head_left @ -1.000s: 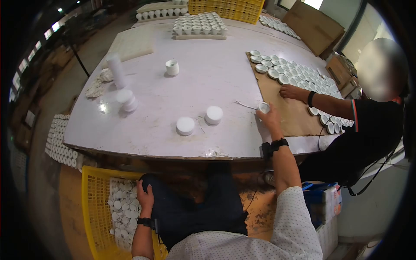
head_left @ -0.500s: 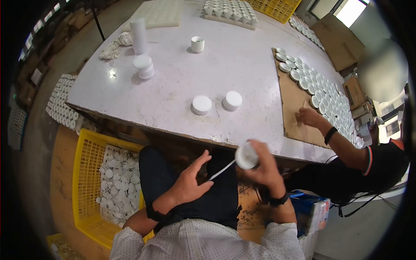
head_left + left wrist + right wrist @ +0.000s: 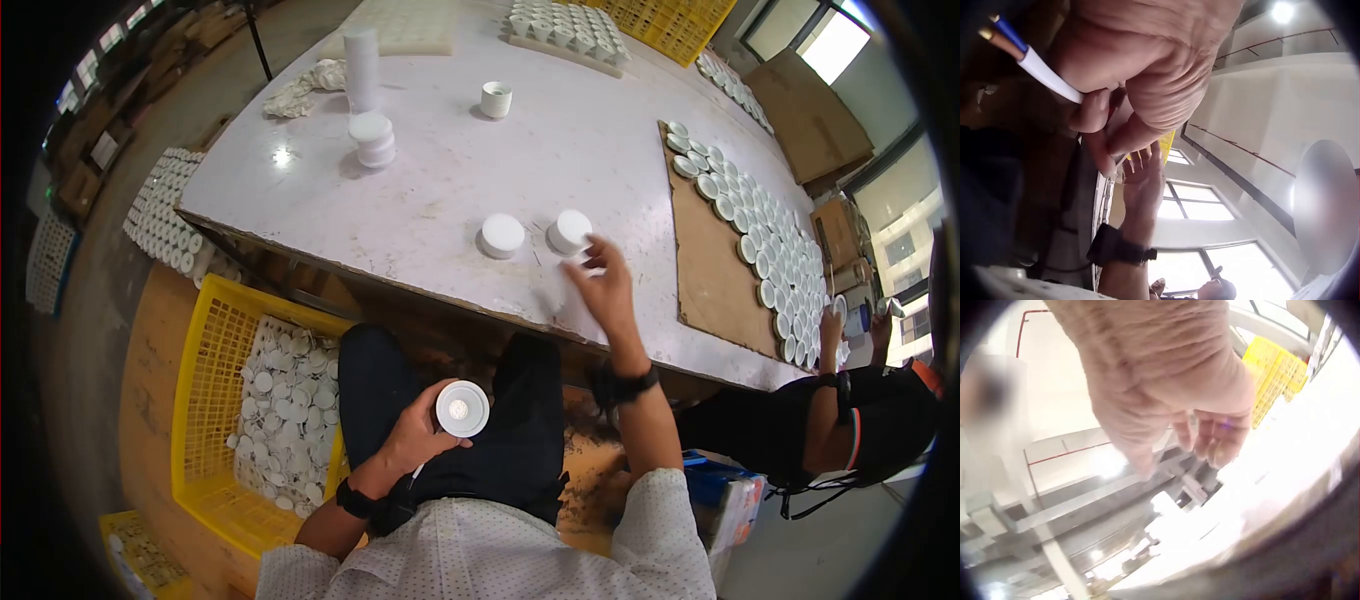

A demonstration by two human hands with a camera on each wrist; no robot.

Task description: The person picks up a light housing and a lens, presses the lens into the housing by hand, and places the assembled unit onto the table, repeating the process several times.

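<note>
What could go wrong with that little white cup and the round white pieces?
The left hand holds the cup above the lap, so it might slip and fall. The cable below could snag on clothes. The right hand, close by a round white piece, might bump it.

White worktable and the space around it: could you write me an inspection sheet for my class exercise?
Surface: white tabletop, smudged.
Job's things: round white cup in the left hand; two white discs near the front edge; white cups on brown cardboard.
Clutter: crumpled whitish cloth.
Hands: left grips the cup; right hand open beside one disc, contact unclear.
Cables: white-sheathed cable at the left hand, blue and brown wires exposed.
Surroundings: yellow plastic crate holding white pieces; another person in black.
</note>
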